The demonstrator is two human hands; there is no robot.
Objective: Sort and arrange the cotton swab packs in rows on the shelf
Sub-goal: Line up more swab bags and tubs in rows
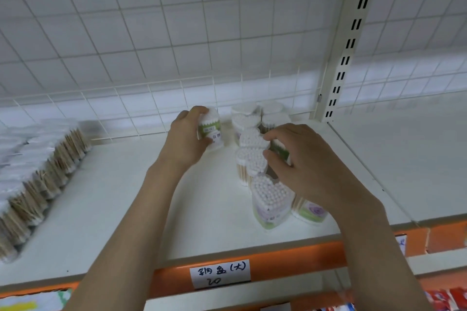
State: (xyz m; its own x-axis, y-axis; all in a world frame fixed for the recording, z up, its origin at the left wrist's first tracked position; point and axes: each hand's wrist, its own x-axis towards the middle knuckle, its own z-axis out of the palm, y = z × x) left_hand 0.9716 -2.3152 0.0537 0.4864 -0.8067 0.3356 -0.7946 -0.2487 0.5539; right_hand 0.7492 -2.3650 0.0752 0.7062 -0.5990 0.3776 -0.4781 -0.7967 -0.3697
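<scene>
White shelf [177, 209]: left hand [185, 137] grips 1 swab pack [211, 129]; right hand [307, 166] pinches another pack [279, 150].

Even, cool light is cast from overhead, and the white shelf [121, 199] is rendered bright with only faint shadows. Straight lines are bowed toward the frame edges. Left of the shelf's centre, the bundled packs [32, 174] are smeared by blur.

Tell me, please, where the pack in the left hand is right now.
In the head view, the pack is held in the left hand at the back of the shelf, just left of the row of packs, near the wire grid.
</scene>
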